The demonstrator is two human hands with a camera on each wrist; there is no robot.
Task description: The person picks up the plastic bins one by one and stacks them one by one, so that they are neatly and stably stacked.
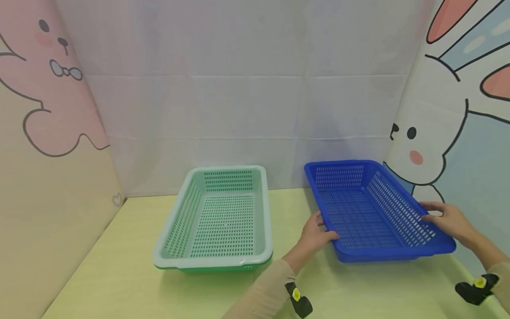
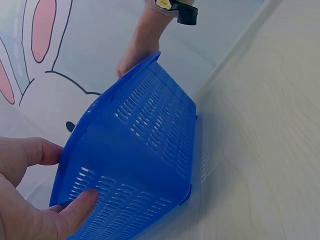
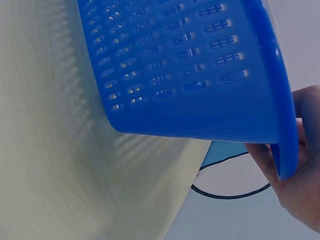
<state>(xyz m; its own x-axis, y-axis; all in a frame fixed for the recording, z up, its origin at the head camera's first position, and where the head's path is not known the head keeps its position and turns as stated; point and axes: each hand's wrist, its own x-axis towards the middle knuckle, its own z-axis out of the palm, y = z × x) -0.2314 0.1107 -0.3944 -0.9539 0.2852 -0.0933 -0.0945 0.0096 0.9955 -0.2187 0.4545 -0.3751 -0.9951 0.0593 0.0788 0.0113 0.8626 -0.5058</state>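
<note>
the step in hand looks to be two-handed placing or shifting of a deep, rectangular blue plastic basket with slotted walls [image 1: 358,217], which is toward the far right corner of the pale yellow-green wood-grain table [image 1: 99,274]. the person's left hand [image 1: 312,239] grips the basket's left rim, thumb over the top and fingers against the outer wall; the right hand [image 1: 452,221] grasps the opposite rim near its near right corner, with fingers on both sides of the lip. well apart from it, left of the table's middle, sits a pale mint-green, rectangular plastic basket [image 1: 223,226] (a darker green rim [image 1: 211,268] peeks out beneath it, perhaps a second basket nested below).

as a judgement, the next move calls for both grips to work together, keeping the blue basket level and well inside the table's right edge, and for the fingers to let go only once its base lies flat.

whether that base rests fully on the table is hard to tell: shadows lie under it, and no view shows the whole underside. the basket hides the table's far right corner, most of the left fingers are out of sight in the head view, and the right wrist view cuts off part of the right hand.
</note>
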